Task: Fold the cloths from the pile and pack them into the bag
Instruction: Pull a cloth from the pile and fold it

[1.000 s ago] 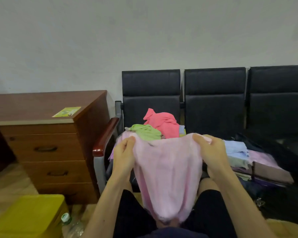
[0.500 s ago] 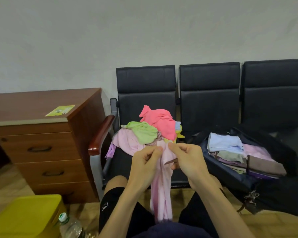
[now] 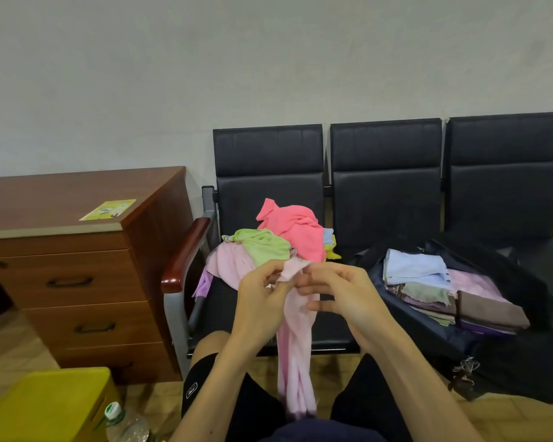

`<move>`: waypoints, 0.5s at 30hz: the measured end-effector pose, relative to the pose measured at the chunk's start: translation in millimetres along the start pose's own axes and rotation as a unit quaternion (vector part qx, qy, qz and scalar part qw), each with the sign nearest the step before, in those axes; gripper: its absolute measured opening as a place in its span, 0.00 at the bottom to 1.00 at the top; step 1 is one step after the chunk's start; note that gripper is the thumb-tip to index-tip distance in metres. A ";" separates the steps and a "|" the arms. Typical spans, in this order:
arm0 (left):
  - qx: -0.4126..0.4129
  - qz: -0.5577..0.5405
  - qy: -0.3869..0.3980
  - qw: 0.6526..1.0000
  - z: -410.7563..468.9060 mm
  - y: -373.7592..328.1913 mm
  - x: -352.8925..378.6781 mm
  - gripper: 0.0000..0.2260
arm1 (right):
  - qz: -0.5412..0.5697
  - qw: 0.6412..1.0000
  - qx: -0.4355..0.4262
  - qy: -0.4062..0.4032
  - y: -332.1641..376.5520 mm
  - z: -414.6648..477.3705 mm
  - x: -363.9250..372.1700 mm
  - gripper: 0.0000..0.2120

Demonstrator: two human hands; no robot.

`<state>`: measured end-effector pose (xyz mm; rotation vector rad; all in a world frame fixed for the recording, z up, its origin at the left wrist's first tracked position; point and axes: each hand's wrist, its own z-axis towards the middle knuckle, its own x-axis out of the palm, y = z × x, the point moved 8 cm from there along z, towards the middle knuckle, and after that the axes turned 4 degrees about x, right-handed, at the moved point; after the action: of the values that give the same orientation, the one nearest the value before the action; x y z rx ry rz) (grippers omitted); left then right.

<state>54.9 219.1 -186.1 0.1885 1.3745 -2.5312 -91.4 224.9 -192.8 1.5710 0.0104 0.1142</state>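
Observation:
A pale pink cloth [image 3: 296, 355] hangs doubled over, long and narrow, between my knees. My left hand [image 3: 262, 301] and my right hand [image 3: 342, 298] meet at its top edge and both pinch it there. Behind them a loose pile of cloths [image 3: 268, 247], pink, green, coral and yellow, lies on the left seat of the black bench [image 3: 387, 199]. To the right an open dark bag [image 3: 508, 355] rests on the bench's edge, and several folded cloths [image 3: 428, 282] are stacked inside it.
A brown wooden drawer cabinet [image 3: 77, 282] stands at the left, close to the bench's wooden armrest [image 3: 186, 253]. A yellow box [image 3: 45, 406] and a plastic bottle [image 3: 122, 422] sit on the floor at the lower left.
One second ago my hands held the pink cloth spread wide. They have come together, so the cloth now hangs folded in half lengthwise.

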 end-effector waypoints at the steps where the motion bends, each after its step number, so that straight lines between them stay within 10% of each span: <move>1: -0.004 -0.018 0.001 1.000 3.0 -3.3 -1.7 0.06 | -0.019 0.999 -0.020 -0.029 -0.4 4.2 -7.8 0.06; 15: -0.016 -0.064 0.096 0.993 59.0 -29.5 -21.3 0.06 | -0.267 0.941 -0.008 0.210 -5.7 26.2 -17.9 0.19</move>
<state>67.4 188.4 -125.2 0.3577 1.5436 -2.6523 -106.8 197.4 -199.7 1.4515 0.7647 0.0192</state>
